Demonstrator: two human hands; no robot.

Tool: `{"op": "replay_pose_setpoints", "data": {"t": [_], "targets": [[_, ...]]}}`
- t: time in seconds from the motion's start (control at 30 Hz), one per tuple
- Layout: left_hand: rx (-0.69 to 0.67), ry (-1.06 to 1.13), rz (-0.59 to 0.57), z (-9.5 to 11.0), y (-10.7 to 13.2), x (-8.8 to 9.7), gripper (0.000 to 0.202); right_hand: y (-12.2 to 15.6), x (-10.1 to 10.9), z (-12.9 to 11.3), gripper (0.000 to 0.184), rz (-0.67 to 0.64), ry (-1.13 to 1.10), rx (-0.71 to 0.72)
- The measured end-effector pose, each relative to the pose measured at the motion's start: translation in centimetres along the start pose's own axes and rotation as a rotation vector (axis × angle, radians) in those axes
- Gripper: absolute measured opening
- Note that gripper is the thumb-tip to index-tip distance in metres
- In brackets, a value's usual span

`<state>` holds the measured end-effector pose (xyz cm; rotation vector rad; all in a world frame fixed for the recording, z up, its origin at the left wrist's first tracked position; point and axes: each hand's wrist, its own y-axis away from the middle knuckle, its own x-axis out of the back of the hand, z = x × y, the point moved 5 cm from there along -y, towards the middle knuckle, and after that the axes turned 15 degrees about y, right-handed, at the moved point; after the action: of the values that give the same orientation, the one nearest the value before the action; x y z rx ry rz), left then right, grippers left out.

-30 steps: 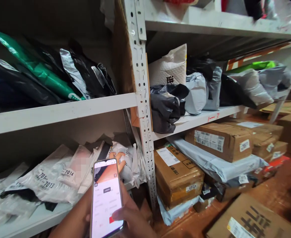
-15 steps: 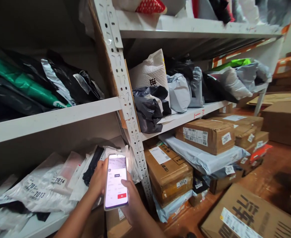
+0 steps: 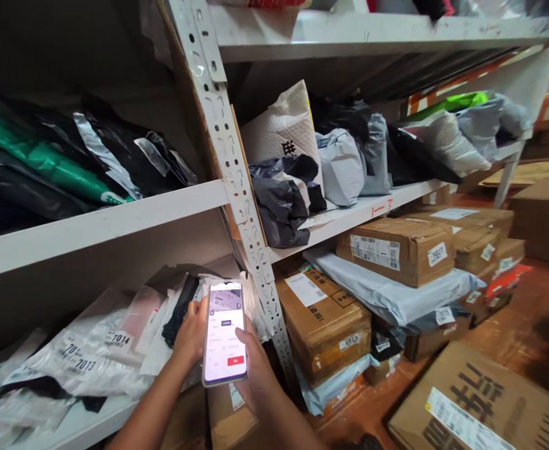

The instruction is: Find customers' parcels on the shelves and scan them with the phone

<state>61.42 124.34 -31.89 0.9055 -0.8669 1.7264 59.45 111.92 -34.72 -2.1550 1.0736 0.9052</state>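
Now phone point(image 3: 224, 331) lower centre of frame, raised closer to shelf than half-second ago; left hand point(image 3: 190, 334) grips its edge, right hand point(image 3: 255, 369) cradles it, thumb on screen; parcels point(image 3: 91, 356) just behind.

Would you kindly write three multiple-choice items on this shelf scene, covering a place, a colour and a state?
1. Where is the phone?
A. on the floor
B. held in front of the low shelf
C. on a box

2. What colour is the button on its screen?
A. red
B. green
C. blue

3. What state is the screen in?
A. dark
B. cracked
C. lit

Answers: B, the left hand and right hand hold it there; A, a red bar shows low on the screen; C, it glows white.
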Motion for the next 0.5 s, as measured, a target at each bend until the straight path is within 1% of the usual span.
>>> {"op": "replay_pose_setpoints", "data": {"t": [0.2,0.33,0.43,0.5], "targets": [[0.021,-0.024,0.004,0.16,-0.02,0.08,0.031,-0.25,0.11,0.19,0.044,0.004,-0.005,0.005],[-0.001,0.002,0.01,0.02,-0.12,-0.03,0.022,-0.39,0.08,0.32,0.044,-0.012,-0.016,0.018],[0.011,0.008,0.019,-0.25,-0.12,-0.03,0.021,-0.19,-0.11,0.08,0.045,-0.021,-0.013,0.005],[0.004,0.02,0.027,-0.33,-0.06,0.04,0.023,0.11,-0.28,-0.31,0.048,-0.041,-0.01,-0.012]]}}
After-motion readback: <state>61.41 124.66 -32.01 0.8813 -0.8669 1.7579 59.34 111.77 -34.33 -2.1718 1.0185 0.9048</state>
